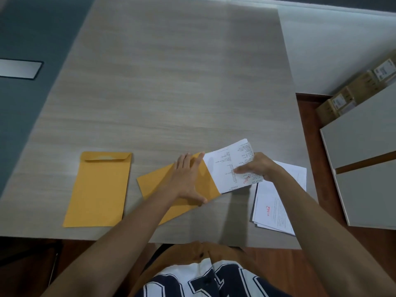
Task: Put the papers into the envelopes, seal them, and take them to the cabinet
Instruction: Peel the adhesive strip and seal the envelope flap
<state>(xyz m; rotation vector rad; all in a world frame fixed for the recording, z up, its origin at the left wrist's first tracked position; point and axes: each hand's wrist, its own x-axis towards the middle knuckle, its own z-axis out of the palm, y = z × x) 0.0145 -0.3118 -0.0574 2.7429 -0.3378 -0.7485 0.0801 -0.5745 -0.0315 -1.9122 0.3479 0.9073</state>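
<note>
L grip [187, 179] lies flat on the tilted envelope [156, 185], fingers straight & spread, palm pressing it onto the bench [171, 82]; it clasps nothing. R grip [259, 166] is just beside it to the right, holding the printed sheets [225, 168], fingers laid across the top of the page w/ the thumb side hidden underneath. The sheets' left edge meets the envelope's open end right btwn the two grips; they look partly fed into the mouth, most of the page outside. Their far corner sits raised off the bench, shadow under it.

Second envelope [98, 189] lies flat well to the left of the L grip, upright, flap end away from the person, untouched. Paper stack [276, 206] lies near the bench's right edge, just under & behind the R forearm, sheets slightly fanned, red print on the top one.

Bench is pale grey wood-grain, its near edge at the person's waist. Beyond the right edge: red-brown floor [308, 125], a light grey cabinet [364, 157] w/ a dark gap btwn its panels, & cardboard boxes [353, 91] w/ white labels behind it. Left of the bench, a dark blue-grey surface [25, 125] w/ a metal plate [19, 68] set in it. White wall at the back.
</note>
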